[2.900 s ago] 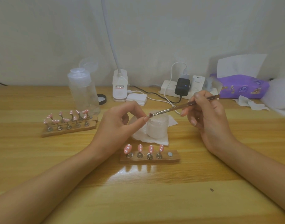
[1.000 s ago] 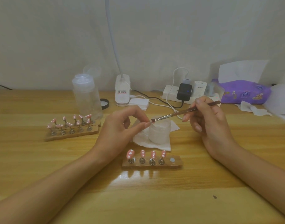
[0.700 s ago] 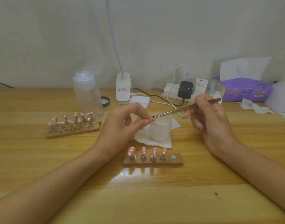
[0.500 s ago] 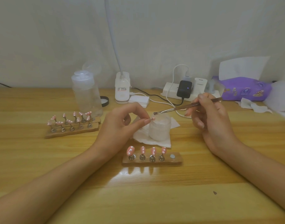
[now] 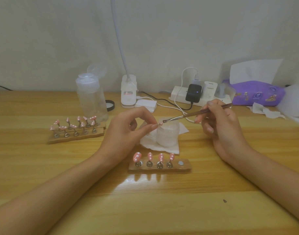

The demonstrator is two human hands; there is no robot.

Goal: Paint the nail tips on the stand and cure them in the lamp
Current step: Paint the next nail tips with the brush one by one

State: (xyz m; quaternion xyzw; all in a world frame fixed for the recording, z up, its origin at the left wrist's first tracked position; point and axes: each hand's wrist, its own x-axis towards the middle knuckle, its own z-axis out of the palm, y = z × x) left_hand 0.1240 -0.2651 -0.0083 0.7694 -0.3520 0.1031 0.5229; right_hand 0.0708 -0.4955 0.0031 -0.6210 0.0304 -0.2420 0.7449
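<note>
At the far left of the tabletop (image 5: 43, 167) a wooden stand (image 5: 75, 137) carries two rows of pink, white-dotted nail tips (image 5: 72, 126) on metal stems. Just behind it stands a clear bottle (image 5: 91, 99), with a black ring (image 5: 110, 105) at its right side. Next comes the white lamp (image 5: 128, 91), its neck rising out of view, and a small stack of white pads (image 5: 146, 104) beside its base. The left hand (image 5: 126, 133) is raised over the tabletop, thumb and forefinger pinching one pink nail tip (image 5: 160, 124), the other fingers curled under. A white jar (image 5: 167, 134) sits on a tissue (image 5: 162, 148) right behind that tip. Nearer the camera lies a second stand (image 5: 159, 167) holding four pink nail tips (image 5: 154, 156) upright and one bare metal disc (image 5: 180, 163) at its right end. The right hand (image 5: 220, 126) grips a thin brush (image 5: 196, 113) like a pen; its dark end is just beside the pinched tip, contact unclear. Behind are a power strip (image 5: 178, 95) with a black charger (image 5: 193, 93), then a purple tissue pack (image 5: 257, 93) and crumpled paper (image 5: 267, 111)
</note>
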